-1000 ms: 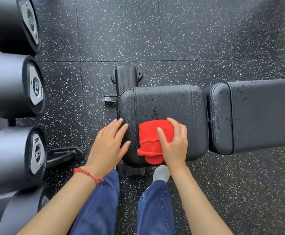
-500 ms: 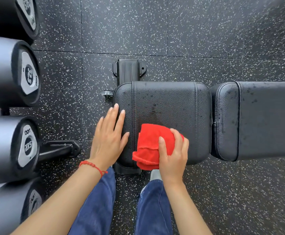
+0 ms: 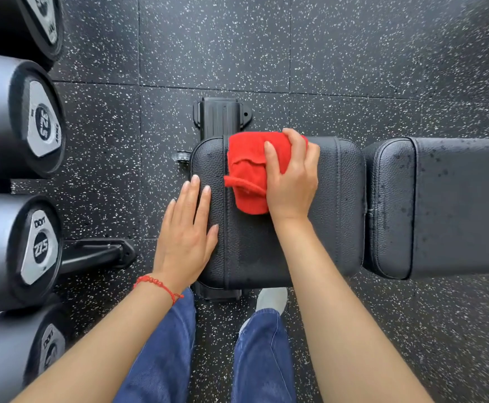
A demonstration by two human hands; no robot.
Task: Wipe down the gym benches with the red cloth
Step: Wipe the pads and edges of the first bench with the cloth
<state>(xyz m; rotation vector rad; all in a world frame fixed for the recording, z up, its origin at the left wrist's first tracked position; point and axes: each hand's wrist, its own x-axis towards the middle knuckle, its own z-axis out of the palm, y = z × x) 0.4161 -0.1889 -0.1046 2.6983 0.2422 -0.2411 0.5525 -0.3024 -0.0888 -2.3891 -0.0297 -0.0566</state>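
A black padded gym bench runs left to right, with a square seat pad [image 3: 336,205] in the middle and a longer back pad [image 3: 455,205] to its right, dotted with droplets. A folded red cloth [image 3: 247,170] lies on the far half of the seat pad. My right hand [image 3: 292,178] presses on the cloth's right side, fingers curled over it. My left hand [image 3: 186,237] rests flat on the seat pad's left edge, fingers apart, holding nothing.
Large black dumbbells [image 3: 34,126] sit stacked on a rack along the left side. A rack foot [image 3: 98,254] juts toward the bench. The bench's black base [image 3: 221,116] sticks out beyond the seat. My legs in blue jeans and a grey shoe [image 3: 272,299] stand just below the pad.
My right hand has pushed the red cloth from the near edge of the seat pad up to its far edge. My left hand stays flat on the pad's left edge.
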